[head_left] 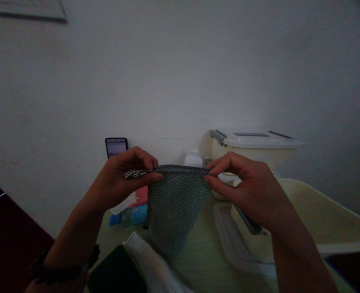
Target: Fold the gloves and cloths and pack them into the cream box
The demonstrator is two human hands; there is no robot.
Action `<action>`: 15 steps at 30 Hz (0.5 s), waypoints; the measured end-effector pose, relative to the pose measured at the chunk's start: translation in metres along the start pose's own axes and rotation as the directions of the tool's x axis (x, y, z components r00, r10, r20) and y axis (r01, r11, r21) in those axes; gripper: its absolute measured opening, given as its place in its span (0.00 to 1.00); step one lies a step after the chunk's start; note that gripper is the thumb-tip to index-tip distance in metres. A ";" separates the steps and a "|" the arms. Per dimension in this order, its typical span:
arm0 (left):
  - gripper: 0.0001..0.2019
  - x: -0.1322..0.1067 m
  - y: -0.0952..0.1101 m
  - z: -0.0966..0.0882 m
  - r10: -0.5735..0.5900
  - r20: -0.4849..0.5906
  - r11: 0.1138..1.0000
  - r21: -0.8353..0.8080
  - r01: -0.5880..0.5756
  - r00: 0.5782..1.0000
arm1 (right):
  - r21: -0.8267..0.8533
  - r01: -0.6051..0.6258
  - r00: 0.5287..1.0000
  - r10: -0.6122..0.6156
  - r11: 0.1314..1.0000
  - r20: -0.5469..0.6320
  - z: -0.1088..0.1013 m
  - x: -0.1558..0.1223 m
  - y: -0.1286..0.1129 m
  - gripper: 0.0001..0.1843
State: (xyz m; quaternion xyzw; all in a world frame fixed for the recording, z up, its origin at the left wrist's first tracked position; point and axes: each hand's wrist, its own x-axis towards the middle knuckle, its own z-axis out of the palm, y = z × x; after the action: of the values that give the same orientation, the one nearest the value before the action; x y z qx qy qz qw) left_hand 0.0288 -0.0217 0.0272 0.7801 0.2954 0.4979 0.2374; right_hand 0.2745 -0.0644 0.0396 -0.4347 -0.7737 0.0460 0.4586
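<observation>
I hold up a small teal knitted cloth (175, 207) with a black-and-white checked trim along its top edge. My left hand (125, 179) pinches the trim at the cloth's left corner, thumb under and fingers curled over. At the right corner my right hand (244, 187) pinches the edge between thumb and forefinger. The cloth hangs down between both hands, above the pale green table (204, 252).
A phone (116, 147) leans against the white wall behind. A white bottle (194, 158) and a cream plastic box with a lid (253, 150) stand at the back. A blue-labelled bottle (129, 215) lies on the table. A cream tub (326, 211) sits right; white cloth (152, 264) lies in front.
</observation>
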 end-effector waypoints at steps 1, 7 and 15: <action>0.09 0.000 0.000 -0.001 0.001 -0.001 1.000 0.001 -0.001 1.000 | -0.007 -0.009 1.000 0.009 1.000 0.015 -0.001 0.000 0.000 0.03; 0.09 -0.001 -0.001 -0.001 0.009 -0.003 1.000 -0.029 -0.009 1.000 | -0.018 -0.024 0.998 0.025 1.000 0.059 -0.006 -0.002 -0.003 0.04; 0.08 0.001 -0.003 0.006 -0.024 -0.003 0.998 -0.060 0.023 1.000 | -0.018 0.004 0.994 -0.002 1.000 0.107 -0.005 -0.002 -0.006 0.06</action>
State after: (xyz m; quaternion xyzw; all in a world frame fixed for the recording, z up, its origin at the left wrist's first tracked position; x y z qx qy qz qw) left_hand 0.0337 -0.0195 0.0239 0.7680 0.2899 0.5053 0.2660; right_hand 0.2747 -0.0716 0.0442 -0.4345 -0.7981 0.0615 0.4128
